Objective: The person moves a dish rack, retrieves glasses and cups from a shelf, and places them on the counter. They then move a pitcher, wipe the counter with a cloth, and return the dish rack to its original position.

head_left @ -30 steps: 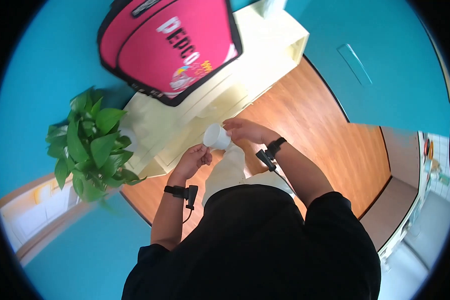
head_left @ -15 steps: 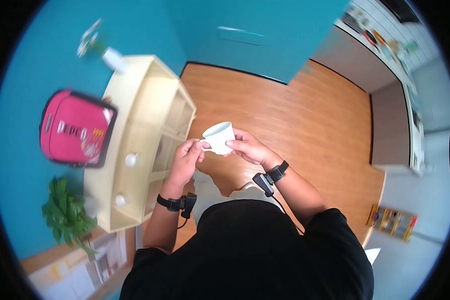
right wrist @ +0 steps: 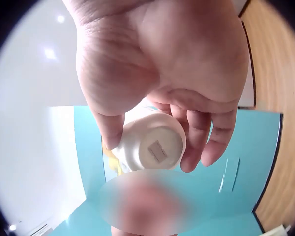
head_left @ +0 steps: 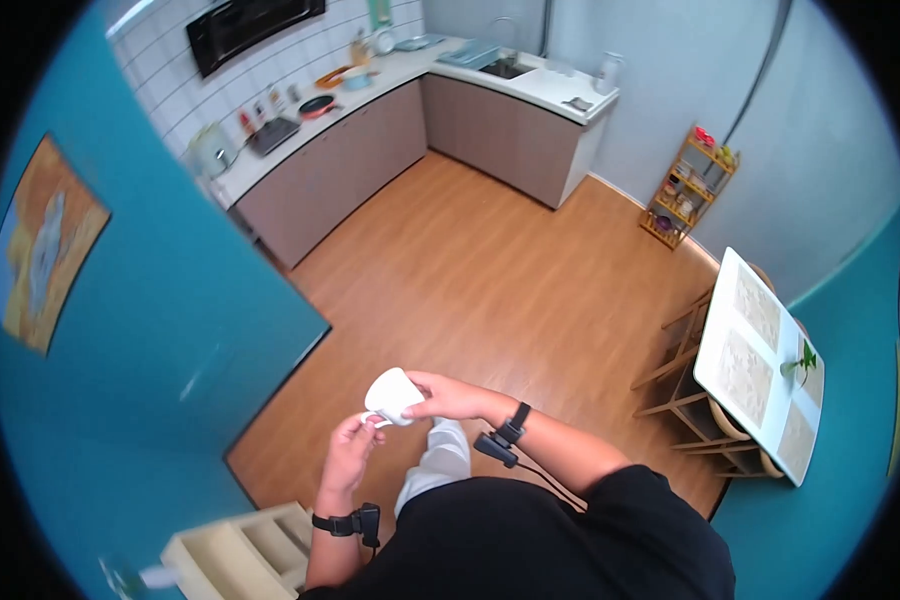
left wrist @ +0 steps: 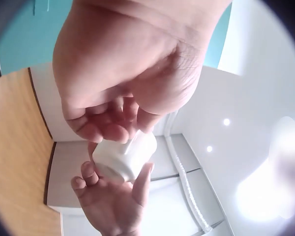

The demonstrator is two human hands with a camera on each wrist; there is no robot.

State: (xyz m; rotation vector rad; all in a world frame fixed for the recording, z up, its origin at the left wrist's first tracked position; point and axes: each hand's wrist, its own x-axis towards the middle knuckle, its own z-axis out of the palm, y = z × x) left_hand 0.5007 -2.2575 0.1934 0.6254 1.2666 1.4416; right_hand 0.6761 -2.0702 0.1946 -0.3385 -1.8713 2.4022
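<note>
A white cup with a side handle is held between both hands in front of the body. My left hand pinches the handle at the cup's near left. From the right, my right hand grips the cup's body, thumb on one side and fingers on the other. The left wrist view shows the cup between the two hands. In the right wrist view, the underside of the cup faces the camera and bears a small printed label.
A kitchen counter with a sink, pans and bottles runs along the back. To the right stand a wooden rack and a white dining table with chairs. A cream shelf unit is at lower left, below a teal wall.
The view has swung right, from the shelf with the pink bag and plant to the kitchen and dining table. Both hands have kept hold of the cup, the left now at its handle.
</note>
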